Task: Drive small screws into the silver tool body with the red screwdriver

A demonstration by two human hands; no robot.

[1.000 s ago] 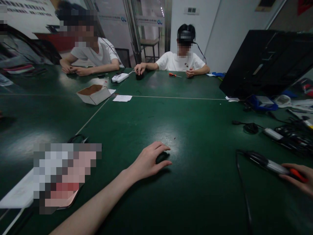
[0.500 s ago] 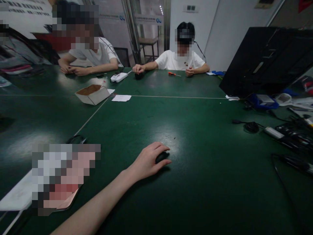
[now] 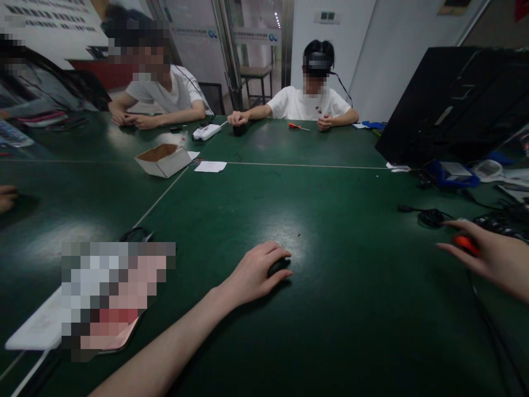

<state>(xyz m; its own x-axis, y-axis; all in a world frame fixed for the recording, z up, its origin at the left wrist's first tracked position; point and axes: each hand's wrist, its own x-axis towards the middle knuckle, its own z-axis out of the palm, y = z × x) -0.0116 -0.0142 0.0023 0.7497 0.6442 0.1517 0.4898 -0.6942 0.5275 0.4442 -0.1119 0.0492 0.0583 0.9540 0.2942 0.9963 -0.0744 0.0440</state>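
Note:
My left hand rests on the green table, wrapped round a small black object that looks like a computer mouse. Its thumb and fingers lie along the object's two sides. At the right edge my right hand hovers over the table with thumb and forefinger apart. An orange-red object shows within that hand's grasp; most of it is hidden by the hand. Just beyond the right fingertips lies a coiled black cable.
Two people in white shirts sit across the table. An open box, a power strip and an orange screwdriver lie farther back. A black monitor stands right; a pink-cased device lies left.
My right hand has come into view from the right with the orange-red object. Another person's hand now shows at the left edge. The view has shifted slightly; my left hand keeps its hold.

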